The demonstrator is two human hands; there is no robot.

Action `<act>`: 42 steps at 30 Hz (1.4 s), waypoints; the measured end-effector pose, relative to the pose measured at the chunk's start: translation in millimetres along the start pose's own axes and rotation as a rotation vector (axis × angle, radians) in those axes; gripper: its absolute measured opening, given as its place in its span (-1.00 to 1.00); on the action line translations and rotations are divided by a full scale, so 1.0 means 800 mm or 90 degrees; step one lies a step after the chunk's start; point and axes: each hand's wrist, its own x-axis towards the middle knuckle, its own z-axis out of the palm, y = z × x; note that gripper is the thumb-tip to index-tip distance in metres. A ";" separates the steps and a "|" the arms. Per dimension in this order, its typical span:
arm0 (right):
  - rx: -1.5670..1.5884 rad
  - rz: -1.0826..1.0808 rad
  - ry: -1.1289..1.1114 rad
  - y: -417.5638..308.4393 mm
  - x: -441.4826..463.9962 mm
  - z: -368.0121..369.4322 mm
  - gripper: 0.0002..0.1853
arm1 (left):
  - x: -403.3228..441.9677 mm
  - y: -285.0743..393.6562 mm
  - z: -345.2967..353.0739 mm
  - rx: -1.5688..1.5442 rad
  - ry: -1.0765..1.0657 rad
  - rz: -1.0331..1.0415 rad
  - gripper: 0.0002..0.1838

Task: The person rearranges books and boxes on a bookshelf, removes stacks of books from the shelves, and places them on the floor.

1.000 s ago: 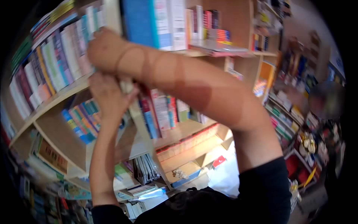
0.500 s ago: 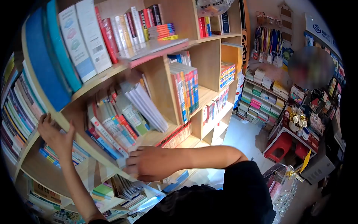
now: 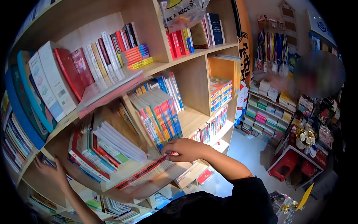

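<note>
My right hand (image 3: 186,149) is at the shelf edge below a block of colourful books (image 3: 160,119), its fingers bent and thumb apart from them; no held object shows. At the far left, my left hand (image 3: 52,171) rests by the upright of the wooden bookcase (image 3: 48,155), fingers spread. Between the hands, white booklets (image 3: 119,142) lean beside upright books (image 3: 99,156). A row of red-topped books (image 3: 143,173) lies below them.
A clear folder (image 3: 110,89) juts out from the upper shelf. A plastic bag (image 3: 184,15) hangs at the top. Red stools (image 3: 285,164) stand under a table at right, near a low shelf of paper stacks (image 3: 264,115).
The view has swung rightward along the bookcase. My right hand came down from beside my left hand and moved right to the colourful books. My left hand stays at the left upright.
</note>
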 end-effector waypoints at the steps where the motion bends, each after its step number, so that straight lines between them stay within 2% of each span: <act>1: -0.003 -0.003 0.000 0.011 -0.009 -0.009 -0.73 | -0.007 0.010 -0.004 0.002 0.004 -0.001 -0.24; 4: 0.024 0.036 -0.007 0.043 -0.033 -0.024 -0.69 | -0.040 0.037 -0.021 0.052 0.048 0.032 -0.35; 6: 0.026 0.027 0.015 0.060 -0.046 -0.030 -0.68 | -0.074 0.067 -0.028 0.068 0.094 -0.013 -0.63; 7: 0.026 0.017 0.039 0.069 -0.051 -0.032 -0.68 | -0.086 0.081 -0.029 0.072 0.096 -0.011 -0.63; 9: 0.084 0.024 0.077 0.082 -0.062 -0.032 -0.68 | -0.109 0.111 -0.023 -0.061 0.056 0.004 -0.84; 11: 0.119 0.066 0.087 0.094 -0.070 -0.028 -0.69 | -0.132 0.148 -0.011 -0.270 0.005 -0.089 -0.81; 13: 0.158 0.113 0.120 0.091 -0.078 -0.026 -0.71 | -0.147 0.189 0.001 -0.317 -0.029 -0.110 -0.80; 17: 0.179 0.158 0.161 0.112 -0.081 -0.006 -0.73 | -0.157 0.259 0.025 -0.478 -0.149 -0.083 -0.85; 20: 0.165 0.176 0.176 0.122 -0.079 -0.003 -0.72 | -0.161 0.291 0.042 -0.562 -0.254 -0.059 -0.81; 21: 0.163 0.180 0.182 0.124 -0.078 -0.001 -0.72 | -0.157 0.302 0.047 -0.564 -0.262 -0.032 -0.81; 23: 0.192 0.196 0.212 0.128 -0.079 -0.001 -0.71 | -0.158 0.316 0.059 -0.606 -0.281 -0.057 -0.79; 30: 0.166 0.211 0.302 0.135 -0.083 -0.045 -0.76 | -0.161 0.343 0.075 -0.621 -0.353 -0.090 -0.74; 35: 0.164 0.135 0.406 0.157 -0.080 -0.118 -0.81 | -0.171 0.368 0.077 -0.542 -0.343 -0.116 -0.72; 38: 0.193 0.082 0.404 0.185 -0.072 -0.156 -0.81 | -0.179 0.390 0.071 -0.454 -0.307 -0.131 -0.74; 42: 0.087 -0.014 0.409 0.230 -0.073 -0.211 -0.81 | -0.182 0.451 0.065 -0.339 -0.201 -0.166 -0.80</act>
